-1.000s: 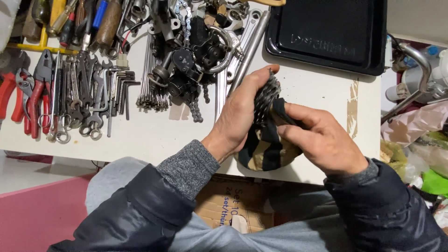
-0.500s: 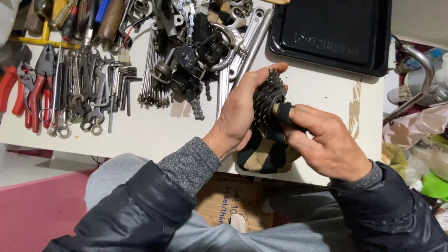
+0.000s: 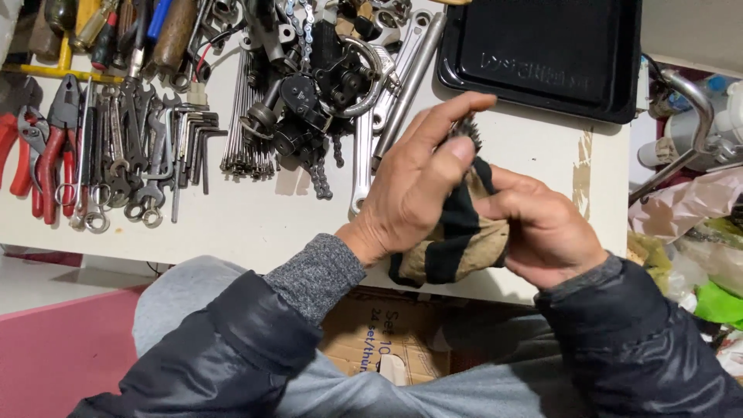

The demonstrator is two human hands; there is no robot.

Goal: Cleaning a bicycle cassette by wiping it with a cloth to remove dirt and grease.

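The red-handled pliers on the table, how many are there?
2. Both lie at the table's left edge: one pair of red-handled pliers at the far left, cut off by the frame, and a second pair beside it. More may lie out of view.

We see bright, even light from above on the white table [image 3: 255, 224], with short soft shadows under the tools [image 3: 116, 139]. The black tray [image 3: 542, 54] shows mild sheen. Both hands look slightly motion-blurred; the edges bend a little.
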